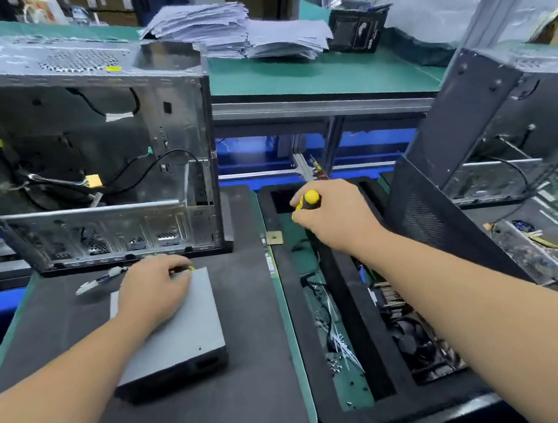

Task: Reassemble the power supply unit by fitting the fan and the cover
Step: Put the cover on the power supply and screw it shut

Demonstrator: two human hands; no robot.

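Observation:
The grey power supply unit lies flat on the black mat, its plain metal cover facing up. My left hand rests on its far end, fingers curled over the edge where the cable bundle comes out, and white connectors trail to the left. My right hand grips a yellow-and-black screwdriver handle above the black foam tray to the right. A black fan lies in the tray's right slot.
An open computer case stands behind the power supply. A second open case leans at the right. The tray's green slot holds loose screws and cable ties. Paper stacks sit on the far shelf.

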